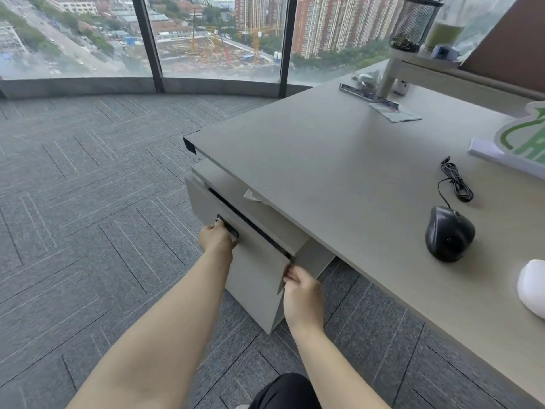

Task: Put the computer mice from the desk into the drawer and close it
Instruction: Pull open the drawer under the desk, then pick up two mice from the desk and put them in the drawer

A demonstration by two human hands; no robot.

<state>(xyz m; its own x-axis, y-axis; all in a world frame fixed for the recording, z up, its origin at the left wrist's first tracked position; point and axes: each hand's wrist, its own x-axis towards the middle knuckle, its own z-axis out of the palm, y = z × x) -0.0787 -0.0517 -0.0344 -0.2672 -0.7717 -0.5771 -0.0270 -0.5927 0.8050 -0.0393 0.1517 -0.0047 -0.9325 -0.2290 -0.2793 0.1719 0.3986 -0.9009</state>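
Note:
A black wired mouse (449, 233) lies on the grey desk (339, 160) at the right, its coiled cable (455, 183) behind it. A white mouse (532, 286) shows partly at the right edge. Under the desk's front edge hangs a grey drawer (253, 278), slightly out from the cabinet with a dark gap along its top. My left hand (216, 239) grips the black recessed handle (228, 227) on the drawer front. My right hand (303, 293) holds the drawer front's right edge.
A white and green sign (519, 137) lies at the desk's right. Papers and a ruler (383, 106) lie further back by a white riser (413, 67) carrying a mesh pen cup (413, 23). Grey carpet (88, 202) spreads left to the windows. My knee (287, 392) is at the bottom.

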